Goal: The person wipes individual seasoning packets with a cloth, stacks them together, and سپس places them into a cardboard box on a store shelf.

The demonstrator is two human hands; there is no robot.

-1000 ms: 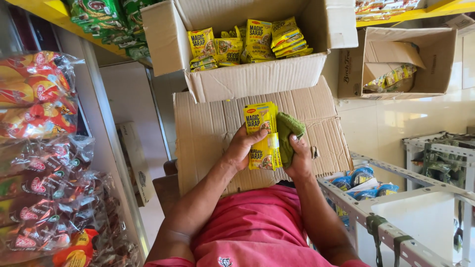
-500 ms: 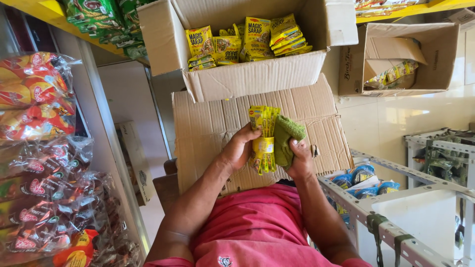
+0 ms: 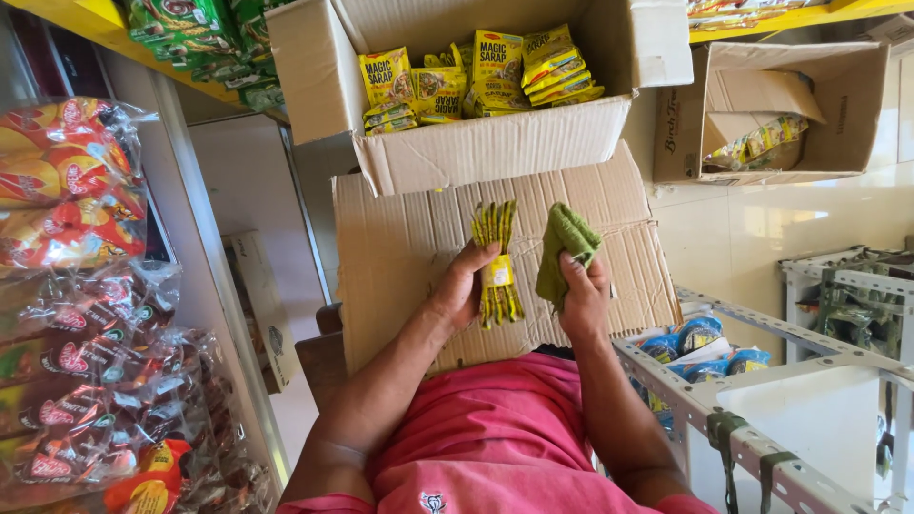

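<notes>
Yellow sachet bundle, edge-on, gripped by left hand fingers; green cloth clutched in right hand; flattened cardboard sheet beneath; open sachet carton above.

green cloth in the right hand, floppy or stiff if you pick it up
Probably floppy: the green cloth is bunched and folds over the right hand. Likely light, since the fingers pinch it loosely. It looks soft, so unlikely to slip or break. The left hand grips a stack of yellow sachets edge-on.
</notes>
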